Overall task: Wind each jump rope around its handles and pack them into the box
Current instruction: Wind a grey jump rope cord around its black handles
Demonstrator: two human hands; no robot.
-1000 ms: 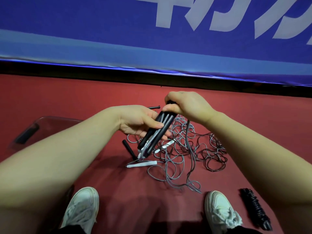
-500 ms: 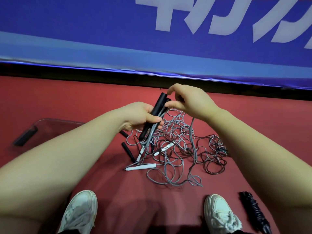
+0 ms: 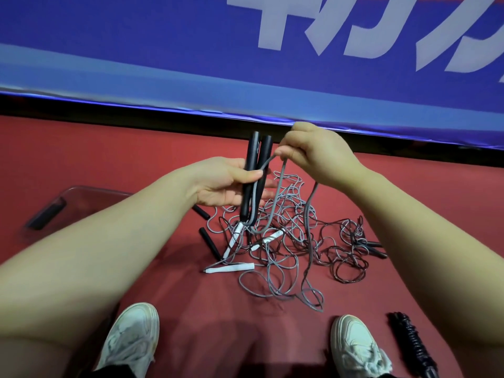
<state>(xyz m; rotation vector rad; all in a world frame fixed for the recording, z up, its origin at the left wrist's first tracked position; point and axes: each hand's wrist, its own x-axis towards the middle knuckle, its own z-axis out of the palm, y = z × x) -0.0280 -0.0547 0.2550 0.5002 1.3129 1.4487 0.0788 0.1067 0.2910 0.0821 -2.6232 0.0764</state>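
My left hand (image 3: 226, 181) grips two black jump rope handles (image 3: 255, 170) held nearly upright side by side. Their grey rope (image 3: 278, 192) runs up from the handles' lower ends to my right hand (image 3: 313, 151), which pinches it just right of the handle tops. From there the rope hangs down into a tangled pile of grey and dark ropes (image 3: 289, 241) on the red floor. White handles (image 3: 231, 268) and loose black handles (image 3: 210, 242) lie in that pile. A clear plastic box (image 3: 81, 197) sits on the floor at the left, partly behind my left forearm.
A wound black jump rope (image 3: 409, 347) lies on the floor at the lower right, beside my right shoe (image 3: 357, 347). My left shoe (image 3: 131, 339) is at the bottom. A blue banner (image 3: 245, 64) closes off the floor behind the pile.
My left hand has raised the black handles and turned them more upright. My right hand has left the handle tops and lifted the grey rope up and to the right.
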